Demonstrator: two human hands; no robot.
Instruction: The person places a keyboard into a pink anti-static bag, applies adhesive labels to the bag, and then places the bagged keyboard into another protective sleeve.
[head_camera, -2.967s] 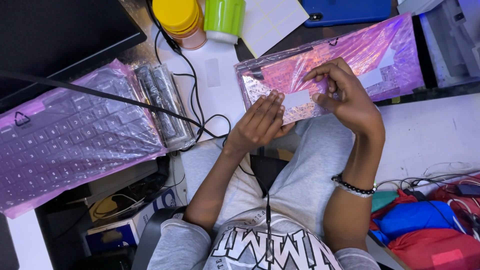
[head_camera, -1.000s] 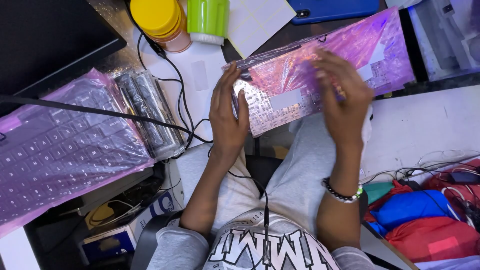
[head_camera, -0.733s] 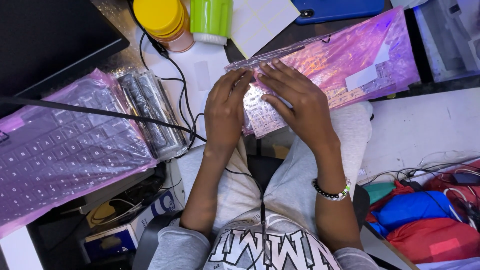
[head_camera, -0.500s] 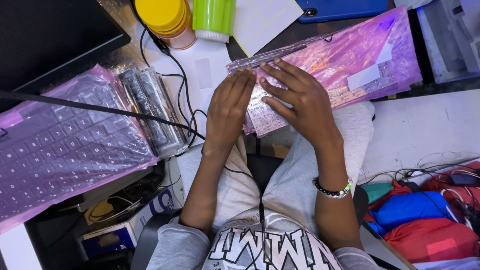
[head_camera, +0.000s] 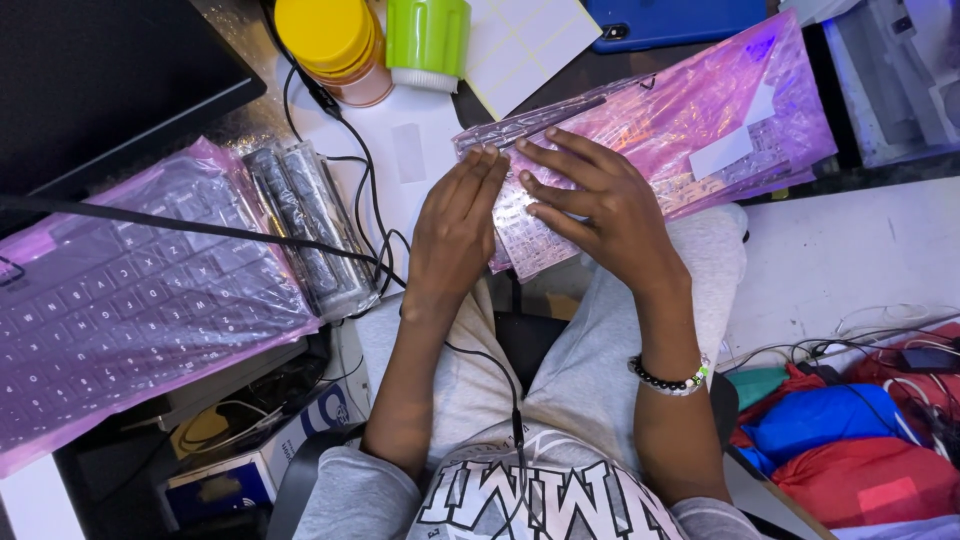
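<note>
While flat hands (head_camera: 455, 225) press, bagged keyboard (head_camera: 690, 140) slants up-right.

Dark desk (head_camera: 690, 62), yellow jar (head_camera: 328, 40), green cup (head_camera: 428, 38), bagged keyboards (head_camera: 130, 300)

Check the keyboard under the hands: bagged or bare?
Bagged. The keyboard lies inside a pink see-through bag; film creases and glare cover its keys. Left hand and right hand press flat on the film.

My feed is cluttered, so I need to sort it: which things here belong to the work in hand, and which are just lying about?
In hand:
left hand
right hand
keyboard in pink bag, both hands flat on it

Lying about:
second bagged keyboard
yellow jar
green container
blue phone
black cable
</note>
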